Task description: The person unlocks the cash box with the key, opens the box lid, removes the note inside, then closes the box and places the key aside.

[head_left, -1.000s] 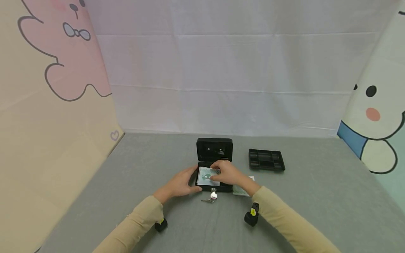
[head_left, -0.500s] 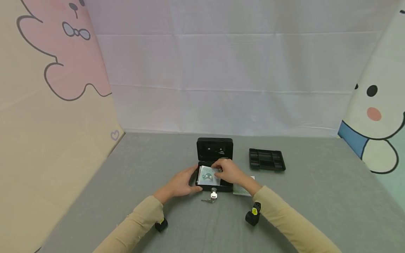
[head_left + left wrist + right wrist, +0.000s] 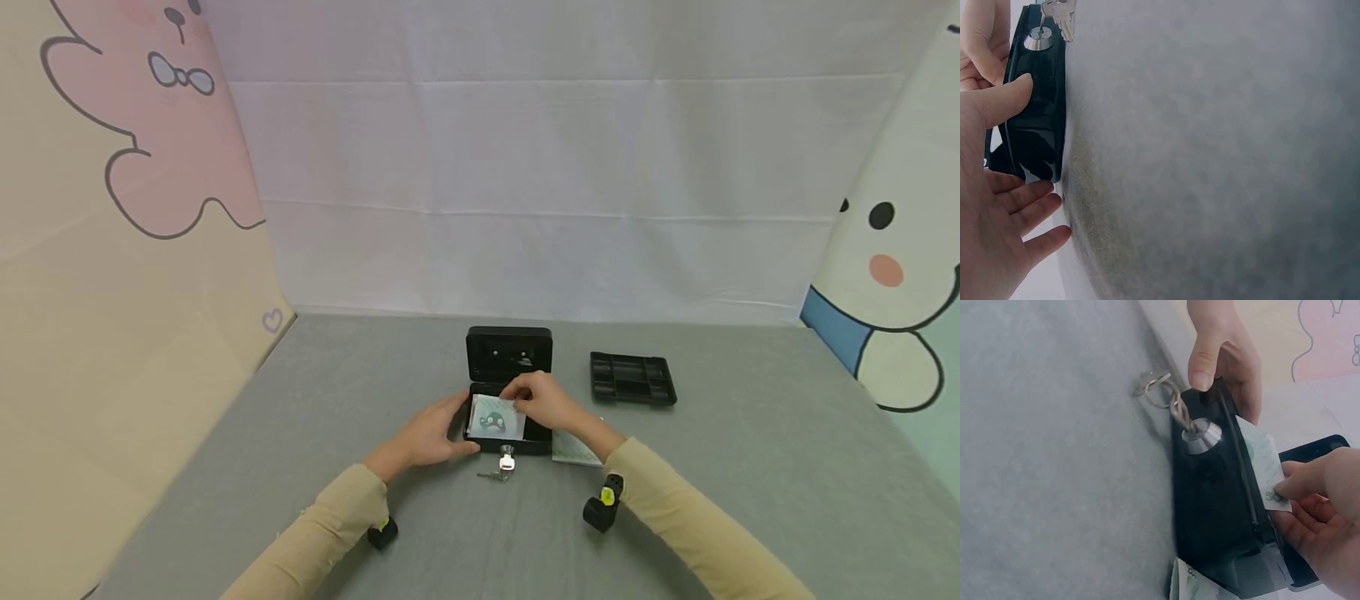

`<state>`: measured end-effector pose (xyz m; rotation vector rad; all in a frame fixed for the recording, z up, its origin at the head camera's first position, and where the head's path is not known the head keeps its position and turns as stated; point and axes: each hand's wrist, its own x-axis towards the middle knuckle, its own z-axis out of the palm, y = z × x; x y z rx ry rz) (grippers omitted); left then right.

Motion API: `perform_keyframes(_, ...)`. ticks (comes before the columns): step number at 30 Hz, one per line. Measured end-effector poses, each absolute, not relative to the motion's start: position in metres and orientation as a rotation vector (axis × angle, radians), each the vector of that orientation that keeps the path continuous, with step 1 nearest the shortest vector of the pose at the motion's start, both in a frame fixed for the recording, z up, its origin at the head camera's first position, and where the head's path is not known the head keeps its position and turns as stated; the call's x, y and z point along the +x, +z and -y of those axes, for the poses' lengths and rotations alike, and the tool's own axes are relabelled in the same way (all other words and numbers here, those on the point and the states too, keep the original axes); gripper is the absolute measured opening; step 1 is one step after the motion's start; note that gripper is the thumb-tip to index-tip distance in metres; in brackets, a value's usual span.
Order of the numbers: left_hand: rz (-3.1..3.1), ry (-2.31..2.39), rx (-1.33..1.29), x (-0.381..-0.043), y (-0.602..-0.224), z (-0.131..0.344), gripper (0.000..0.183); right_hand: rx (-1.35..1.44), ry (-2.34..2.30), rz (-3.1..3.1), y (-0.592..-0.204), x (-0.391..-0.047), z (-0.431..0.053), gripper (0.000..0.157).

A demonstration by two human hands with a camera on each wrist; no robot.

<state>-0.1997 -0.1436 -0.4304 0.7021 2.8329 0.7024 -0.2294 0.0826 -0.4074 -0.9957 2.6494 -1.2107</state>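
Note:
An open black cash box (image 3: pixel 528 446) stands mid-table, its lid (image 3: pixel 509 342) raised at the back. Inside lie paper notes (image 3: pixel 497 419) printed with a green cartoon face. My left hand (image 3: pixel 426 432) holds the box's front left corner, thumb on the front wall and fingers along the left side. My right hand (image 3: pixel 546 400) pinches the top note (image 3: pixel 1265 465) at its right edge; in the right wrist view the thumb is on top and fingers are beneath. Keys (image 3: pixel 506 465) hang from the lock (image 3: pixel 1202 436) on the box front.
Another printed paper (image 3: pixel 572 450) lies on the grey table right of the box, partly under my right forearm. A black compartment tray (image 3: pixel 632 380) sits farther back to the right. Cloth walls (image 3: pixel 525 167) surround the table's back and sides.
My right hand has shifted slightly back and right. Its thumb has left the printed face for the note's right edge, and the note has slid a little to the right. My left hand stays put.

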Motion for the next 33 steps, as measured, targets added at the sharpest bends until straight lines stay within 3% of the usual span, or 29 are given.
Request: perform_keyframes(33,-2.843,0.664,0.71,-0.2,-0.429,0.143,0.085,-0.908,-1.266,-2.616,-0.354,-0.223,-0.127,0.02)
